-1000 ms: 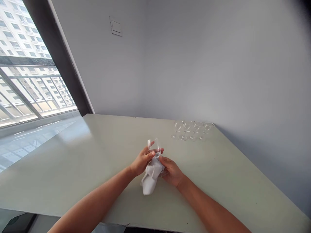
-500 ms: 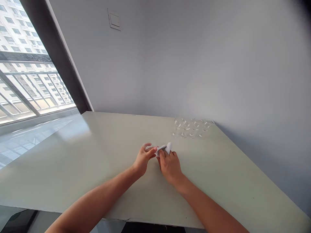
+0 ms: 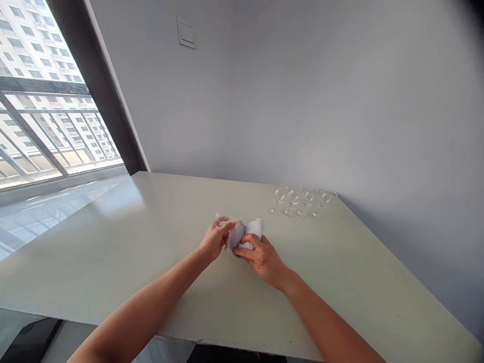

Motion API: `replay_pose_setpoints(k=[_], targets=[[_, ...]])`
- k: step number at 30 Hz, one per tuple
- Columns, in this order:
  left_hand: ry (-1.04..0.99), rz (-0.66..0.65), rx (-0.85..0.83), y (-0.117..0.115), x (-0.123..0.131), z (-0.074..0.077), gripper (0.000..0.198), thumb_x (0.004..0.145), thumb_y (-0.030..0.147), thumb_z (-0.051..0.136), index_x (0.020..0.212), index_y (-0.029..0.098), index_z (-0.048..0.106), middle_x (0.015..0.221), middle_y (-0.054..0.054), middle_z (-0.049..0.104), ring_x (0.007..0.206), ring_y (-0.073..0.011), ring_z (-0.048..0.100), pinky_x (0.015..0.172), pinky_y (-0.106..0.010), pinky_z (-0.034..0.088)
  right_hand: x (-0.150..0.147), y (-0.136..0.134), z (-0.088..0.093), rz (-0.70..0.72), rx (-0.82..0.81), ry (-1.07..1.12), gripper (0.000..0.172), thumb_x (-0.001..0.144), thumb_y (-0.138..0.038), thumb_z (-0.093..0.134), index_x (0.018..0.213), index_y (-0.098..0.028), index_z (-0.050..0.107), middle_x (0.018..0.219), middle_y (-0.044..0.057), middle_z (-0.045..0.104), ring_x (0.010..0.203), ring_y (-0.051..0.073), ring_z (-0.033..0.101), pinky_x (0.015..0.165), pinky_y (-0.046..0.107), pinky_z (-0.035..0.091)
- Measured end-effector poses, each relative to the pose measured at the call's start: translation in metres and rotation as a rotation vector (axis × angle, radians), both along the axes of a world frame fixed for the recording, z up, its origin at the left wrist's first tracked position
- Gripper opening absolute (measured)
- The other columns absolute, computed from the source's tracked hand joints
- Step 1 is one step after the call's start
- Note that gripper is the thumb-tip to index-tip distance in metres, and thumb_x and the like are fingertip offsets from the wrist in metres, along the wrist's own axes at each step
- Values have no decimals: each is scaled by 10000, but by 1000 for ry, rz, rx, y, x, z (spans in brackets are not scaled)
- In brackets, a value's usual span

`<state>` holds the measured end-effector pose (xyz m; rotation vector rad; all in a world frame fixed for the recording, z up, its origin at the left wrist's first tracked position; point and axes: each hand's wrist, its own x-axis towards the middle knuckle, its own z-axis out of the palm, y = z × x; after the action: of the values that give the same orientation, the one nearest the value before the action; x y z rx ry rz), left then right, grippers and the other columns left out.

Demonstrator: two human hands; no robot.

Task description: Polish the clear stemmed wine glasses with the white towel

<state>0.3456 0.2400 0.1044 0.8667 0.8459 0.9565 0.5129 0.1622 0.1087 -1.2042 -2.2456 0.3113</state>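
Observation:
Above the middle of the table my two hands are close together. My right hand [image 3: 260, 257] is closed on a white cloth [image 3: 237, 234], which is bunched and folded between the hands. The fingers of my left hand [image 3: 216, 237] curl at the cloth's left side, around a clear glass [image 3: 217, 216]. Only a faint transparent edge of this glass shows past the fingers, and the rest is hidden by hand and cloth.
Several clear stemmed glasses [image 3: 295, 197] stand upright in a group at the table's back right, near the wall. The pale table [image 3: 170, 282] has its front edge close to me. A window [image 3: 49, 116] is on the left, and a switch [image 3: 186, 34] is on the wall.
The cloth has opened out and shows larger now. Both hands have shifted a little left in view, and my right hand has turned, with its fingers pinching the cloth.

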Motion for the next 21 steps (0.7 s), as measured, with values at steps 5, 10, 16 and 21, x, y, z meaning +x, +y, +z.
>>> replay_pose_setpoints(k=[5,10,16,21], targets=[[-105,-118,4,0,1,4,379,645,331,698,919,194,475,619,54,538,503,-82,542,474,-187,395,11,3,7,67,-242,367,176,828,-289,513,856,-288,687,979,38,501,881,169,489,754,322,446],[-237,-188,-58,-2,2,6,246,707,320,652,848,172,516,856,-19,631,714,-131,625,700,-278,503,20,12,6,116,-513,904,148,723,-289,649,858,-235,678,948,34,541,819,162,536,704,317,479],[-354,-125,-138,-6,7,0,237,737,335,622,881,170,531,973,-53,629,905,-162,613,777,-268,504,10,20,-11,90,-728,1389,229,709,-313,674,914,-219,634,858,15,609,654,110,540,536,235,470],[-327,-38,20,-9,10,6,292,725,321,637,931,215,460,1021,-26,595,946,-168,602,810,-297,489,-7,19,-25,-64,-893,1602,209,759,-369,609,865,-189,611,766,3,600,580,100,531,448,215,473]])
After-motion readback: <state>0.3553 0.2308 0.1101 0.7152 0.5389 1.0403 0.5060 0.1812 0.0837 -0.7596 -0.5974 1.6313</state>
